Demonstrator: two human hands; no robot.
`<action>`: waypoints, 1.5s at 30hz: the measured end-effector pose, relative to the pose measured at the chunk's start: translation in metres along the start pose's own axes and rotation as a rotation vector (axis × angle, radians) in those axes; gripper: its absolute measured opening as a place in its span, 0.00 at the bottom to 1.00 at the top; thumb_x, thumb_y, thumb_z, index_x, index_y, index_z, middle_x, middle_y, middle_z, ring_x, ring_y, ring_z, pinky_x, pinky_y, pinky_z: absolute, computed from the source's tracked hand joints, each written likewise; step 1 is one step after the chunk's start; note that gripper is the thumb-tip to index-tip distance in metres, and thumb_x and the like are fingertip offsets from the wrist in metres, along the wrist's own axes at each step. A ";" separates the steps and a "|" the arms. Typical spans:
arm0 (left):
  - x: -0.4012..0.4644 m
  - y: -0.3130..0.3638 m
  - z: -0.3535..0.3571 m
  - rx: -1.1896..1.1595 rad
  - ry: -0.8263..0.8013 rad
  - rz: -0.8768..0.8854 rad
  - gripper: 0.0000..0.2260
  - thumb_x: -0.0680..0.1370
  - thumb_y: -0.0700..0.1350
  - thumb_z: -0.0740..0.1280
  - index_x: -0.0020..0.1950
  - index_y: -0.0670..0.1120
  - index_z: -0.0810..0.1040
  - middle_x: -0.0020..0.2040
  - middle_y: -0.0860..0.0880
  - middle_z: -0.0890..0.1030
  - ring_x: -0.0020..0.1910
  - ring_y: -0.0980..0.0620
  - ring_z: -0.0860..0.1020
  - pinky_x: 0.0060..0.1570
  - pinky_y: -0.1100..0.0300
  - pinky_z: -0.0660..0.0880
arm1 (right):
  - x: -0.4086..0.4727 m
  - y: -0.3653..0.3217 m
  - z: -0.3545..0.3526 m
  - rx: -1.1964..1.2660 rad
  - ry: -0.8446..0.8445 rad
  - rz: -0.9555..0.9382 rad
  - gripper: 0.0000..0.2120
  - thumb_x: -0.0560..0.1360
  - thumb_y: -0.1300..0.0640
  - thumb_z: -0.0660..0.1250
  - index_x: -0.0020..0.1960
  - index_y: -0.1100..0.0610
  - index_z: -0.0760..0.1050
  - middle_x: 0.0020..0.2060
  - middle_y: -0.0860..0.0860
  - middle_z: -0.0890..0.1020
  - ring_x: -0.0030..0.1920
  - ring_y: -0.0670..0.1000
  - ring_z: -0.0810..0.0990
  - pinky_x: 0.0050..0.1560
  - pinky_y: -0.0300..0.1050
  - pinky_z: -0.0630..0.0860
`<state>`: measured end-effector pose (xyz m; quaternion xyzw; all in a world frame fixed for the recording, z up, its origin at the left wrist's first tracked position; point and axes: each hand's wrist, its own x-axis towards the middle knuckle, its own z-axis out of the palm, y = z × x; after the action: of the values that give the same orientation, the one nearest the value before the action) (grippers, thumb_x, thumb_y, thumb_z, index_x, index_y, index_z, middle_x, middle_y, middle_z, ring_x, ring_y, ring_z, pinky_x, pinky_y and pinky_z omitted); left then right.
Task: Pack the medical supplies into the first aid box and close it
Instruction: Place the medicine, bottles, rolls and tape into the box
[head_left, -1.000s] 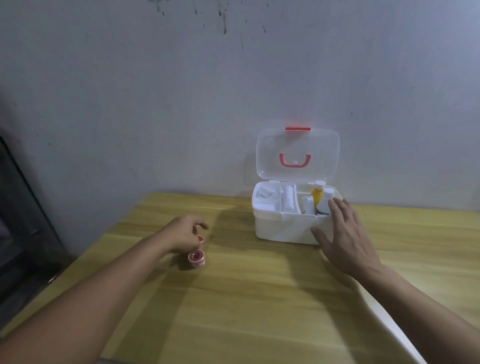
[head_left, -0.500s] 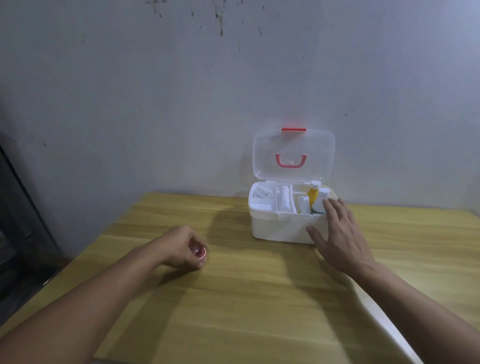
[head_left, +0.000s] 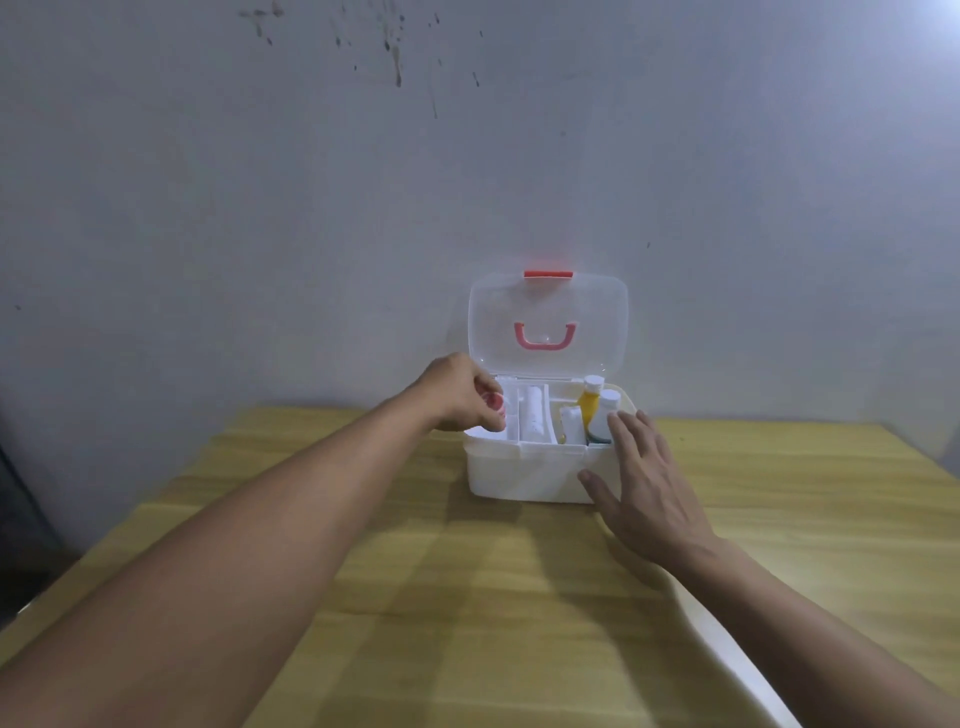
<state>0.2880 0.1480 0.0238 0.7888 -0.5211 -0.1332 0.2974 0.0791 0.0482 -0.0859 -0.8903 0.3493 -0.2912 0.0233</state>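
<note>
— Grey plaster wall (head_left: 260, 208), scuffed with dark marks near the top, backs a wooden table (head_left: 415, 597). What are we packing?

— We have a white first aid box (head_left: 524, 473) standing on the table near the wall, its clear lid (head_left: 548, 325) swung up, with a red latch (head_left: 548, 274) at the top edge and a pink handle (head_left: 545, 336) showing through it.

— And what do we hold?

— Our left hand (head_left: 457, 397) is over the box's left end compartment, fingers curled round a small pink-and-white roll (head_left: 493, 404), pinched between thumb and fingertips. It looks like tape, but we cannot tell for sure.

— Our right hand?

— Our right hand (head_left: 644, 488) lies spread and flat against the box's right front corner, fingers straight and apart, thumb on the front wall, gripping nothing.

— What already sits inside?

— In the middle compartment we see a white tube (head_left: 532, 415) lying lengthwise. To the right, a yellow bottle (head_left: 590, 402) with a white cap stands upright, a white bottle (head_left: 605, 413) just beside it, and a small white container (head_left: 571, 425) in front of them.

— Anything beyond?

— A white curved edge (head_left: 727, 639) shows under our right forearm; we cannot tell what it is.
</note>
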 end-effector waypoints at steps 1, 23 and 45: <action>0.004 0.003 0.004 0.014 -0.021 -0.005 0.12 0.65 0.42 0.77 0.48 0.44 0.85 0.41 0.51 0.82 0.40 0.54 0.77 0.44 0.63 0.73 | 0.000 0.001 0.000 0.004 0.001 -0.003 0.42 0.71 0.35 0.47 0.75 0.63 0.58 0.74 0.59 0.63 0.77 0.59 0.54 0.75 0.49 0.51; 0.019 -0.008 0.017 0.173 0.084 -0.004 0.14 0.73 0.35 0.67 0.56 0.43 0.83 0.60 0.46 0.82 0.61 0.49 0.77 0.59 0.62 0.72 | 0.002 0.008 0.005 0.013 0.000 -0.015 0.40 0.73 0.36 0.50 0.74 0.63 0.59 0.73 0.58 0.65 0.76 0.58 0.55 0.75 0.53 0.57; 0.020 -0.012 0.028 0.202 0.105 0.014 0.07 0.67 0.49 0.76 0.41 0.48 0.85 0.43 0.51 0.83 0.46 0.51 0.79 0.45 0.57 0.76 | 0.002 0.008 0.004 0.022 -0.013 -0.021 0.40 0.72 0.35 0.48 0.75 0.61 0.57 0.74 0.55 0.63 0.77 0.56 0.52 0.76 0.51 0.56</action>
<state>0.2911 0.1242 -0.0035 0.8171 -0.5210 -0.0366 0.2441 0.0771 0.0402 -0.0901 -0.8956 0.3363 -0.2894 0.0325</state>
